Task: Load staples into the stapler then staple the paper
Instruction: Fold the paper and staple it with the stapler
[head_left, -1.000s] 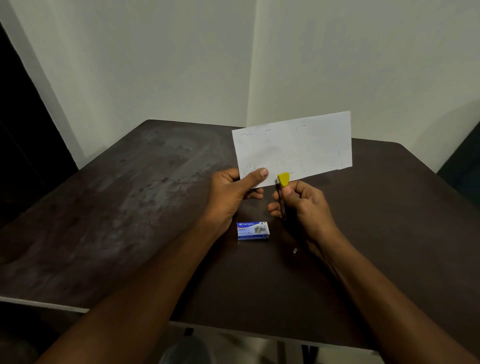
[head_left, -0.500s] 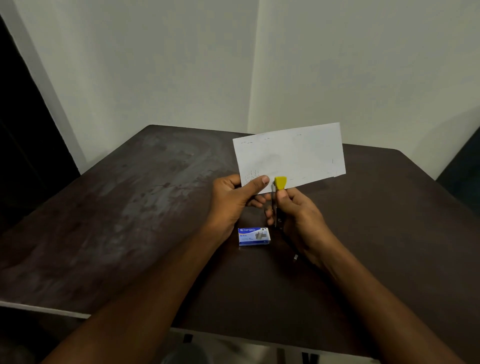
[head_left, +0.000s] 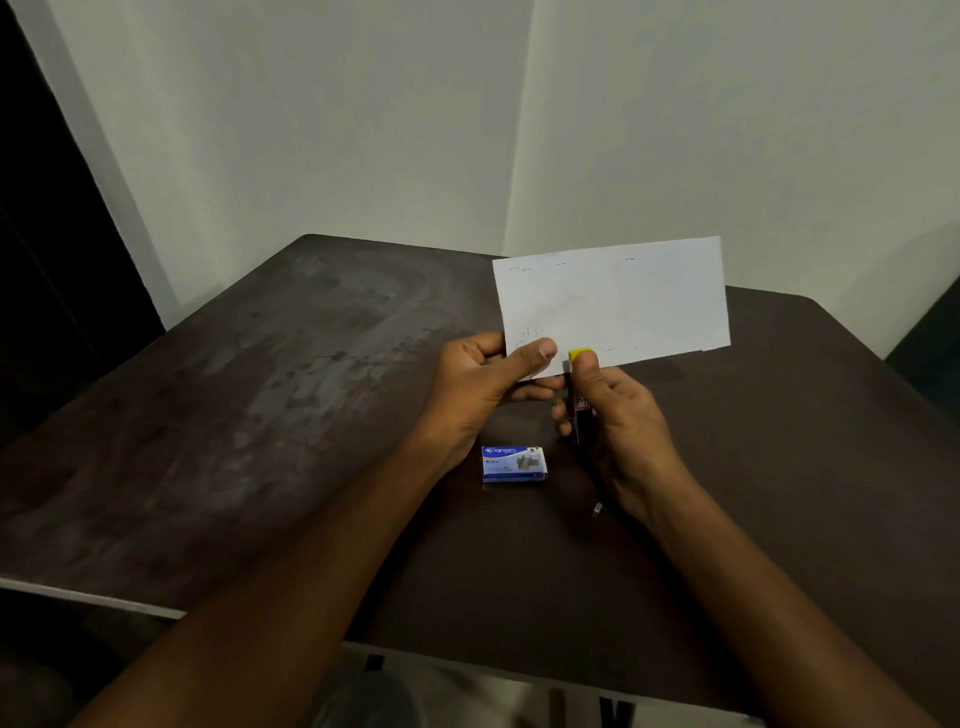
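My left hand (head_left: 480, 382) pinches the lower left corner of a white folded paper (head_left: 618, 299), holding it upright above the table. My right hand (head_left: 615, 410) grips a small dark stapler (head_left: 576, 400) with a yellow tip, its thumb on the yellow end. The stapler's tip sits over the paper's bottom edge, just right of my left thumb. A blue and white staple box (head_left: 513, 463) lies flat on the table below both hands.
The dark brown table (head_left: 260, 441) is worn on its left half. A small loose strip of staples (head_left: 597, 508) lies near my right wrist. White walls meet in a corner behind the table.
The stapler's yellow tip has moved up onto the paper's lower edge and my right thumb now presses on it. The paper has shifted slightly.
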